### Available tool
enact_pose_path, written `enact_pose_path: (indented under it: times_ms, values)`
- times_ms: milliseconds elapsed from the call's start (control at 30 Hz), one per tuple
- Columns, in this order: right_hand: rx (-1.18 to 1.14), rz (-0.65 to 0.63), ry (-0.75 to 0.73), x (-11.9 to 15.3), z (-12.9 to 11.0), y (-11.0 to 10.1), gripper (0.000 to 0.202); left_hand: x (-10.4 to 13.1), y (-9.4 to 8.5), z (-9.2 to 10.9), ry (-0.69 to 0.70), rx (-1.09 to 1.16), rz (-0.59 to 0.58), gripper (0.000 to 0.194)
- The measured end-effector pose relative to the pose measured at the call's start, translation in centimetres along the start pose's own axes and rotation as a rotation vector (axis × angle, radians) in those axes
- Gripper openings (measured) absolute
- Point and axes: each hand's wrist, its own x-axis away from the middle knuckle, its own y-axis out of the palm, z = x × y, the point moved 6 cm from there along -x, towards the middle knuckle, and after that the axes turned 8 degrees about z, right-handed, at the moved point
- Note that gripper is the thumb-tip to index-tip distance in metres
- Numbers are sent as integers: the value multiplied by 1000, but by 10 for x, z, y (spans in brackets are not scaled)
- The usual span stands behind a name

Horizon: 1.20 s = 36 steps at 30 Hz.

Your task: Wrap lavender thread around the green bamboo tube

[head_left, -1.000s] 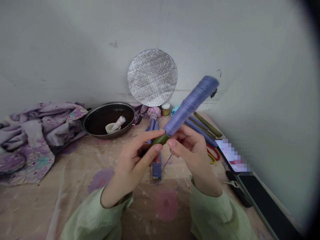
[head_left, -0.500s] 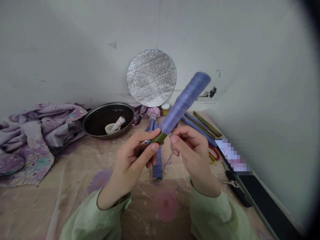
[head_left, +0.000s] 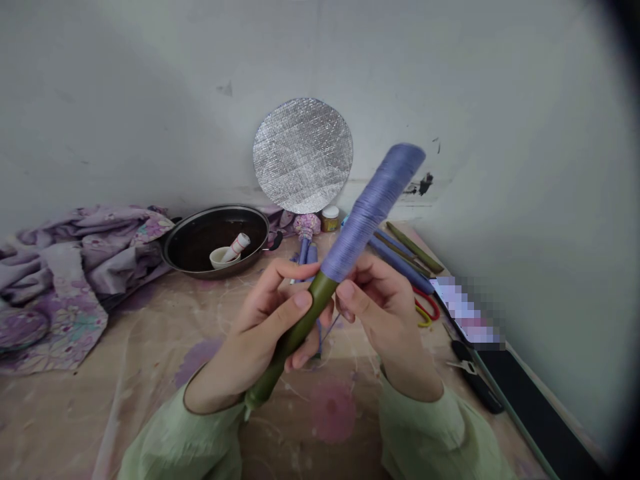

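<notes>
A green stick [head_left: 295, 333] with purple-blue thread [head_left: 373, 210] wound tightly round its upper half slants up to the right. My left hand [head_left: 275, 320] grips the bare green part just below the winding. My right hand [head_left: 377, 310] is closed beside the winding's lower edge, its thumb and fingers pinched on the thin thread [head_left: 331, 327] that runs down from there. Behind my hands lies another purple-wrapped piece on the table, mostly hidden by them.
A dark pan [head_left: 217, 267] holds a small white cup [head_left: 220, 257]; floral cloth [head_left: 75, 287] lies left. A silver disc [head_left: 303, 155] stands behind. At right are wrapped and green sticks [head_left: 415, 247], red-yellow scissors [head_left: 427, 310], a phone [head_left: 465, 310] and a key [head_left: 465, 365].
The green stick now shows much more of its lower length, reaching down over my left wrist. Its wrapped end has shifted slightly right, and my left fingers have changed their hold.
</notes>
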Motion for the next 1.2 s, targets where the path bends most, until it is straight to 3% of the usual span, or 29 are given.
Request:
enact_pose_path:
  times_ms: [100,200,333,433,533,600,667,733,933,1067,1200]
  values:
    - [-28,-49,41,0,4,1,20,0,4,-2,-66,49,-67,10]
    - [14,-69,20,-1,4,-1,16,1,9,-3,-130,28,-140,20]
    - [99,-34,-13,-2,2,-2,18,0,5,-3,-88,-170,-102,25]
    - [140,26,-48,-5,3,-3,18,-3,-4,-3,89,-426,12,26]
    - [157,102,-116,-7,2,-6,16,-3,-13,5,401,-670,166,39]
    - [168,130,-156,-9,1,-7,15,-1,-11,9,578,-825,176,47]
    - [180,141,-163,-10,1,-8,16,0,-7,9,641,-927,121,51]
    - [183,138,-149,-10,1,-9,17,0,-7,9,597,-921,106,50]
    - [202,91,-120,-12,-4,-9,16,1,-12,9,339,-538,274,35]
    - [208,88,-130,-12,-5,-10,8,0,-12,15,331,-434,293,33]
    - [211,127,-168,-10,-6,-13,12,-3,-14,18,358,-449,290,32]
